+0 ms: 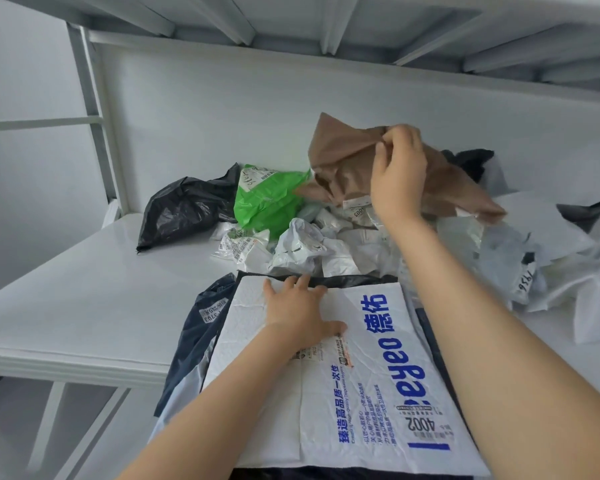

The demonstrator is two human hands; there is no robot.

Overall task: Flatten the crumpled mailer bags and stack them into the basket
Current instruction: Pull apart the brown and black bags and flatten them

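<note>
A flattened white mailer bag with blue print (371, 368) lies on top of a stack of dark bags at the near table edge. My left hand (300, 311) rests flat on it, fingers spread. Behind it sits a pile of crumpled mailers: a black one (181, 209), a green one (267, 199), several white ones (302, 244). My right hand (397, 171) pinches the top edge of a crumpled brown mailer (340, 161) and holds it lifted above the pile. No basket is plainly visible; the stack hides whatever lies beneath it.
The white table (84, 299) has bare surface on the left, with its front edge close by. A white metal frame post (90, 109) stands at the back left, slats overhead. More white and grey bags (541, 268) spread to the right.
</note>
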